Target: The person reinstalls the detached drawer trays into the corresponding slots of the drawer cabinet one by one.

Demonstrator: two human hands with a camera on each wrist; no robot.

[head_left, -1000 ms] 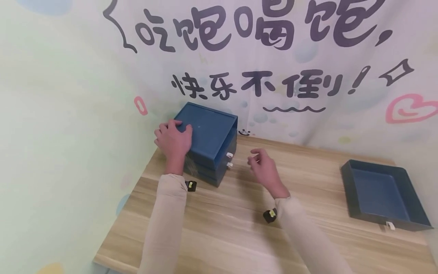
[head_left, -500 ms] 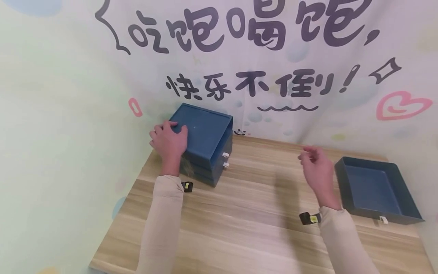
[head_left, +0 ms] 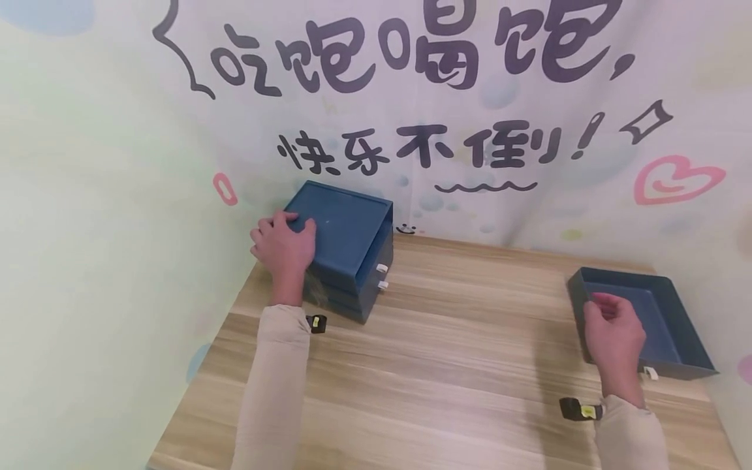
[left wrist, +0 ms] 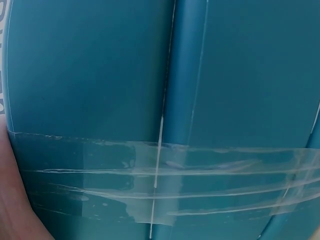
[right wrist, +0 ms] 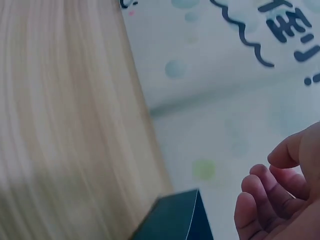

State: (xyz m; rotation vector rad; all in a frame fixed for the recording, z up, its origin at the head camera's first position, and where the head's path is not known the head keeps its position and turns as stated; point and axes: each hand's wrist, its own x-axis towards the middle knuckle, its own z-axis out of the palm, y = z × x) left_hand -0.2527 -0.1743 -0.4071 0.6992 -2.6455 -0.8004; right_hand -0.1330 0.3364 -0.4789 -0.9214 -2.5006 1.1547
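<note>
At the back left of the table stands a blue desktop drawer unit, its top front slot without a drawer. My left hand rests on the left edge of its top, fingers spread and slightly bent. Clear tape runs across the unit's side in the left wrist view. My right hand is over the near left part of a loose blue drawer, fingers loosely curled around nothing. One corner of that drawer shows below in the right wrist view, apart from the hand's fingers.
Two lower drawers with white pull tabs sit in the unit. A similar tab is on the loose drawer's front. The wooden tabletop meets a printed wall cloth at the back and pale walls on both sides.
My right hand has moved right, from beside the drawer unit across the table to over the loose drawer. My left hand stays on the unit. The head view has shifted slightly.
</note>
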